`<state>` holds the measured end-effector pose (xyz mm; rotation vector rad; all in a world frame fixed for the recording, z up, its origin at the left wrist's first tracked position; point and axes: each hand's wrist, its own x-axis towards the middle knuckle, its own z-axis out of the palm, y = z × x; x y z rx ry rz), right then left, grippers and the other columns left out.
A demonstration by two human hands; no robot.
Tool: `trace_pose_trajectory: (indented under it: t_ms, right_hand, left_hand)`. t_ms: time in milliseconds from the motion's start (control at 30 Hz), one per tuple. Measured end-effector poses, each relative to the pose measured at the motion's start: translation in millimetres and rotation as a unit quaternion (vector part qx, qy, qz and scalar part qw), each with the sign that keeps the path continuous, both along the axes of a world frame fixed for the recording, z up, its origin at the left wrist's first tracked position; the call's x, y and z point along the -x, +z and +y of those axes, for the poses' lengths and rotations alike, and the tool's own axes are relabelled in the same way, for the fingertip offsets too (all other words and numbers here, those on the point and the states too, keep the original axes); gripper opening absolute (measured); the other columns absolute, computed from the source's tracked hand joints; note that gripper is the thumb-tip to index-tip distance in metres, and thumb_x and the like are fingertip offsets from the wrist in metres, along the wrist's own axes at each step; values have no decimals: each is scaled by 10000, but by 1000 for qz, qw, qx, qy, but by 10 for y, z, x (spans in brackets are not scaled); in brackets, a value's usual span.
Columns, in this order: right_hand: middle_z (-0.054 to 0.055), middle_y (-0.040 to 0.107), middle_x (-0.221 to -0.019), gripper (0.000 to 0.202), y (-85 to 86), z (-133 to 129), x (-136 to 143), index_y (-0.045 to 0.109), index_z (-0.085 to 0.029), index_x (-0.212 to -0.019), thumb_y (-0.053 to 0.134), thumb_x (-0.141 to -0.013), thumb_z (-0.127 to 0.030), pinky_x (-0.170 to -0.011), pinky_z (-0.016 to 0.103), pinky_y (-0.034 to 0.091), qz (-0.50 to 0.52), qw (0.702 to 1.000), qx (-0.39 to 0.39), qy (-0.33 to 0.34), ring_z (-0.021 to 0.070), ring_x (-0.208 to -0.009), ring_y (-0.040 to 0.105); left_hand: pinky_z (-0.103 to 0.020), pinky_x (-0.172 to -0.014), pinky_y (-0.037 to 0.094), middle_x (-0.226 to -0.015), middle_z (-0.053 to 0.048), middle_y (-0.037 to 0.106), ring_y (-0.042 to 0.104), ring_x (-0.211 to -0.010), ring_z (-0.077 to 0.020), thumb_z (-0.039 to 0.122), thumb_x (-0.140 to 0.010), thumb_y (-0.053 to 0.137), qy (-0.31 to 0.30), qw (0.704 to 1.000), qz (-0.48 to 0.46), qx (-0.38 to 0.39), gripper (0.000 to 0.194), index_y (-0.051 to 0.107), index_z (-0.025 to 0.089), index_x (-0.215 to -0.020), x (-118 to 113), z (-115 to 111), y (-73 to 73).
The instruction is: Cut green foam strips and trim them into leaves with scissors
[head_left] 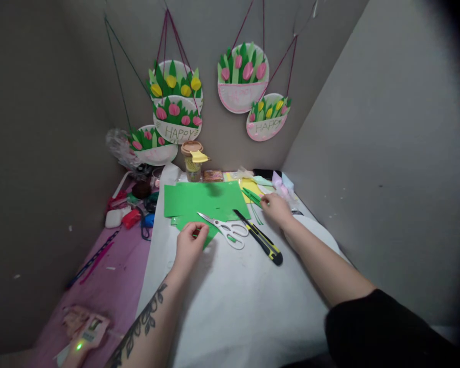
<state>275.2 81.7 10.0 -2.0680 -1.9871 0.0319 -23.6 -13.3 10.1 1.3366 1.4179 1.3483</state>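
Note:
My left hand (191, 243) is over the lower edge of a green paper piece (210, 235), thumb and fingertips pinched together; what they hold, if anything, is too small to tell. My right hand (276, 208) pinches the end of some narrow green paper strips (252, 195), beside the yellow paper. Between the hands lie white-handled scissors (227, 230), blades pointing up and left, and a black and yellow cutter knife (262, 240). Green sheets (203, 197) lie flat behind the scissors.
A lidded cup (193, 166) and a small brown packet (213, 176) stand behind the sheets. A white round plate (317, 230) lies beside my right forearm. Paper-plate flower baskets (178, 122) hang on the wall. Assorted items crowd the pink surface (118, 276) at left.

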Motion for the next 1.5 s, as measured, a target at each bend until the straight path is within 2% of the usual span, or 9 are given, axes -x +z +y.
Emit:
trace_pose_trajectory:
  t_ms: [167,300,467,600,700,833,1133,1333,1500]
  right_hand:
    - [119,657,-1084,341,-158,-147,281,671,-175,-1046,469,-859,-376,-732,283,429,-31,997,68,-4,231,-935,604]
    - [154,674,-1062,323,-157,-66,360,667,-144,-1045,443,-868,-294,-711,290,434,-49,992,109,-45,245,-925,627]
    - [150,696,-977,262,-77,-57,389,692,-134,-941,461,-843,-207,-698,277,427,-54,990,132,-23,235,-879,643]
    - [141,654,-1081,288,27,-297,526,652,-150,-1020,408,-886,-220,-746,292,419,-55,995,83,4,242,-974,604]
    - [114,643,-1054,259,94,-535,761,631,-178,-1017,445,-897,-311,-795,292,409,-36,993,44,104,238,-998,578]
    - [118,639,-1043,228,116,-726,1059,594,-175,-1048,474,-862,-231,-792,294,402,-64,976,90,187,239,-989,571]
    - [115,642,-1018,264,117,-776,1095,504,-171,-1091,509,-834,-231,-704,281,374,-66,970,124,196,237,-924,589]
    - [86,640,-936,195,100,-727,913,509,-180,-1018,512,-855,-288,-658,261,340,7,990,66,125,204,-833,575]
    - [101,630,-944,171,9,-662,851,550,-173,-986,522,-844,-264,-680,282,360,-25,993,60,95,230,-870,572]
  left_hand:
    - [-257,-640,417,-695,-33,637,551,-684,-176,363,-708,651,4,1000,13,-4,178,681,188,-695,51,52,-11]
    - [-277,-672,420,-763,-47,649,570,-716,-189,335,-776,583,0,990,136,-38,171,677,199,-729,122,65,-26]
    - [-345,-791,419,-963,-105,658,578,-898,-252,261,-850,488,-24,912,408,-25,223,693,198,-911,223,62,-56]
    - [-384,-860,404,-1082,-119,639,545,-1006,-284,210,-843,496,-34,867,497,-7,272,672,202,-1051,235,73,-114]
    - [-397,-872,404,-1139,-119,612,515,-1062,-302,223,-826,531,-31,856,517,-1,279,664,206,-1071,214,89,-167]
    - [-408,-850,411,-1045,-124,612,515,-1034,-303,247,-858,485,-25,850,526,6,223,689,194,-931,183,87,-199]
    - [-321,-799,408,-892,-84,637,564,-896,-221,229,-880,448,-40,849,527,13,220,662,182,-861,190,74,-171]
    - [-304,-795,407,-904,-78,654,577,-881,-205,234,-882,456,-59,857,512,13,226,675,185,-859,165,72,-159]
    - [-286,-799,405,-873,-63,674,584,-872,-190,221,-878,472,-118,862,493,-17,236,698,188,-816,95,60,-164]
